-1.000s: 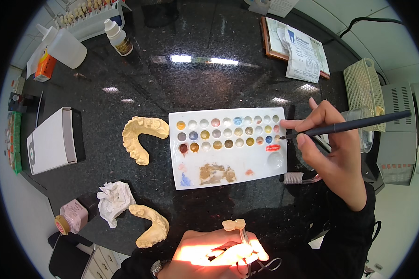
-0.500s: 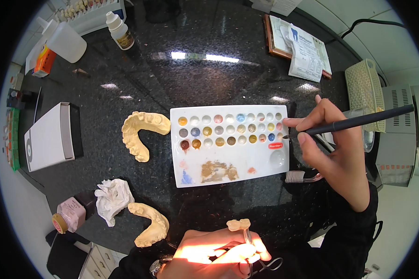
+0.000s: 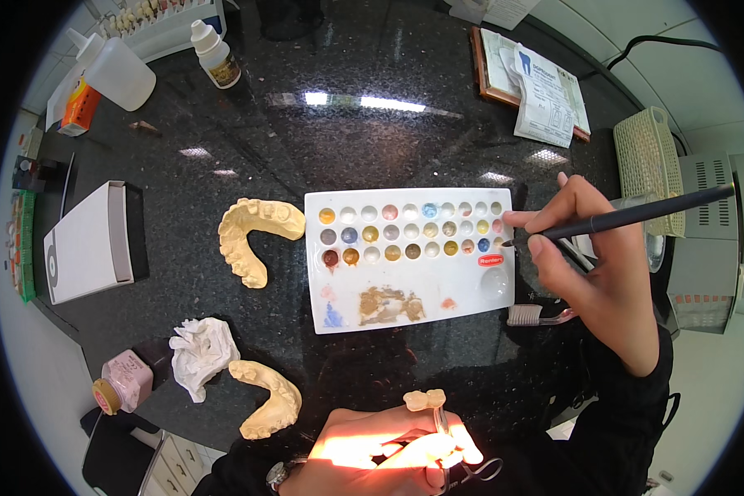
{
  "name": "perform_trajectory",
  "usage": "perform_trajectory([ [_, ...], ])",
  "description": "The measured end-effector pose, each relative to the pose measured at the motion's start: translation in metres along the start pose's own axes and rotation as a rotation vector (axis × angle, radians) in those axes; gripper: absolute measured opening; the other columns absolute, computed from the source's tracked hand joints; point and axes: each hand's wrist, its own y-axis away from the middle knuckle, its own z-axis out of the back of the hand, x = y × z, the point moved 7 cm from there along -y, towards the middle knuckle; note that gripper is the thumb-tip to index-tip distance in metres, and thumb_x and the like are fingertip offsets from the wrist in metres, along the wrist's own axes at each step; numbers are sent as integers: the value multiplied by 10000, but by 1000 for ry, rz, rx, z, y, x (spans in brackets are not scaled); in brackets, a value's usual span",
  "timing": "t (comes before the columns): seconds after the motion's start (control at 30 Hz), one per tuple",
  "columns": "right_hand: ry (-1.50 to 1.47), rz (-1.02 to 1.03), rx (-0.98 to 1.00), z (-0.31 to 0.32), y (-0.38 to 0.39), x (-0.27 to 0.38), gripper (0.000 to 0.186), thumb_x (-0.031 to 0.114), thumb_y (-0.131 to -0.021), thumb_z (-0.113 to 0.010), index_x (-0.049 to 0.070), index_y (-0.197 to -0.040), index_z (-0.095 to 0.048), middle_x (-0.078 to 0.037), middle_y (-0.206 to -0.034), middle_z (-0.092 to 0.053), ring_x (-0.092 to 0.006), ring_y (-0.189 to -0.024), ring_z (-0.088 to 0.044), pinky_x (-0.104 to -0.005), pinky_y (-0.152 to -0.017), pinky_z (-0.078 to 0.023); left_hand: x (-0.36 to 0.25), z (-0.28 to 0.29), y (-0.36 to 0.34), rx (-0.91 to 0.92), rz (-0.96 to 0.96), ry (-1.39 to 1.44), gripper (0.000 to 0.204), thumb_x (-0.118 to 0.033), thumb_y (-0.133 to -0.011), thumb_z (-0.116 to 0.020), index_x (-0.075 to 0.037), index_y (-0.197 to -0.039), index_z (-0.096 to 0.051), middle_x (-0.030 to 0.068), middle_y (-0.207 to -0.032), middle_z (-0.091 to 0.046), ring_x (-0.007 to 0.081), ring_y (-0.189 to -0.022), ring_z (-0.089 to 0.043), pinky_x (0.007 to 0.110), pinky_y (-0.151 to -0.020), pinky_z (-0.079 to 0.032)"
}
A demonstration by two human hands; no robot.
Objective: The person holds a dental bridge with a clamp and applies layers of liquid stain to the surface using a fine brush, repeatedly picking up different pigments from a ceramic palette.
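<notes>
My right hand (image 3: 616,285) is closed on a slim dark paintbrush (image 3: 653,214). The brush tip meets the right end of a white ceramic palette (image 3: 405,274), beside the lowest row of colour wells. Its index fingertip rests at the palette's right edge. Low in the picture, my left hand (image 3: 360,438) grips a metal clamp with looped handles (image 3: 441,420), partly hidden by the fingers. Joined tooth crowns (image 3: 424,400) sit upright at the clamp's tip. Strong light washes out part of this hand. Brown, blue and pink smears mark the palette's lower half.
Left of the palette lie two yellow plaster dental casts (image 3: 241,240), a crumpled white tissue (image 3: 202,355) and a pink jar (image 3: 128,380). A white box (image 3: 87,244) and bottles (image 3: 215,58) stand farther left. A toothbrush (image 3: 525,315) lies by the right hand; a woven basket (image 3: 649,165) stands behind.
Hardly anything differs. The whole view has shifted very slightly; both hands keep their hold on the paintbrush and the clamp, and the brush tip stays at the palette's right end.
</notes>
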Motion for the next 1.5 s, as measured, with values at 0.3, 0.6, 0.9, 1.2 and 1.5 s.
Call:
perform_trajectory([
  [0.3, 27, -80, -7, -2, -1, -3, 71, -57, -763, -572, -29, -801, -519, -49, -698, -539, -262, -885, -665, -402, -1060, -256, 1, 0, -1, 45, -32, -175, 170, -104, -885, -562, 62, -897, -601, 186, -834, -656, 179, -690, -650, 240, -600, -517],
  [0.6, -295, -91, -163, 9, -8, -6, 22, -6, -809, -561, -17, -827, -553, -53, -789, -556, -194, -883, -640, -349, -953, -397, -3, -1, -2, 36, -31, 8, 190, -76, -911, -513, 84, -884, -612, 135, -820, -653, 111, -582, -614, 200, -514, -499],
  [0.9, -131, 59, 24, -13, -20, 0, 115, -73, -757, -562, -1, -847, -568, -57, -801, -617, -233, -985, -634, -376, -969, -382, 0, -1, 0, 28, -115, 111, 132, -13, -899, -509, 81, -920, -599, 154, -861, -652, 113, -619, -611, 208, -523, -508],
  [1.2, 24, 160, 4, -12, -20, 9, 86, -40, -697, -570, 17, -762, -579, -61, -752, -634, -276, -957, -651, -479, -1047, -269, -3, 1, -2, 54, -139, 33, 126, 4, -896, -503, 89, -900, -595, 165, -867, -648, 122, -613, -605, 211, -518, -503],
  [1.5, 75, 208, 11, -11, -22, 15, 90, -30, -675, -581, 17, -752, -582, -80, -748, -632, -287, -941, -655, -464, -1028, -307, -2, 0, 0, 55, -135, 39, 135, -12, -898, -513, 94, -897, -596, 167, -860, -649, 122, -605, -609, 209, -516, -506],
])
